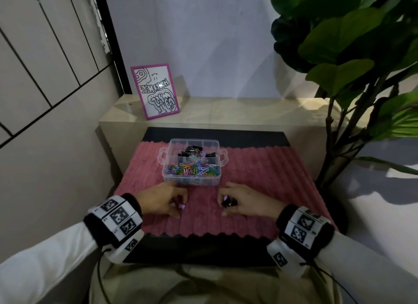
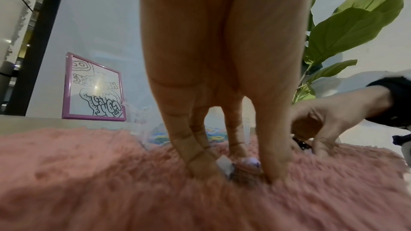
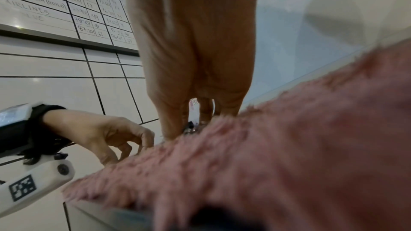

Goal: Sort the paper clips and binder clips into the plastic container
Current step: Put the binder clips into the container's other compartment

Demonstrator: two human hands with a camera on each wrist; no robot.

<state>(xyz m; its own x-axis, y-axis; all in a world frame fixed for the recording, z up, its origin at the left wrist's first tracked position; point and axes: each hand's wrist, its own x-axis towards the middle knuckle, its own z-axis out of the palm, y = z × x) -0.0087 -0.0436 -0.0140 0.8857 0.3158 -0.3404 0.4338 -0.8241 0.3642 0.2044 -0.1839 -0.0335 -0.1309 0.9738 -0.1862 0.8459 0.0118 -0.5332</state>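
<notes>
A clear plastic container (image 1: pixel 166 178) stands on the pink fluffy mat (image 1: pixel 260 174). Black binder clips (image 1: pixel 192 151) fill its rear section and coloured paper clips (image 1: pixel 192 169) its front one. In front of it my left hand (image 1: pixel 178 207) curls down onto the mat, its fingertips pinching a small lilac binder clip (image 1: pixel 181 206), which shows pale and half hidden in the left wrist view (image 2: pixel 225 163). My right hand (image 1: pixel 226 204) grips a black binder clip (image 1: pixel 229 203) just above the mat; this black clip (image 2: pixel 302 144) shows from the side, mostly hidden by fingers (image 3: pixel 169 120).
The mat lies on a black board (image 1: pixel 214 134) over my lap. A pink-framed drawing (image 1: pixel 155 90) leans on the beige ledge behind. A large leafy plant (image 1: pixel 352 61) stands at the right, and a tiled wall (image 1: pixel 45 61) is at the left.
</notes>
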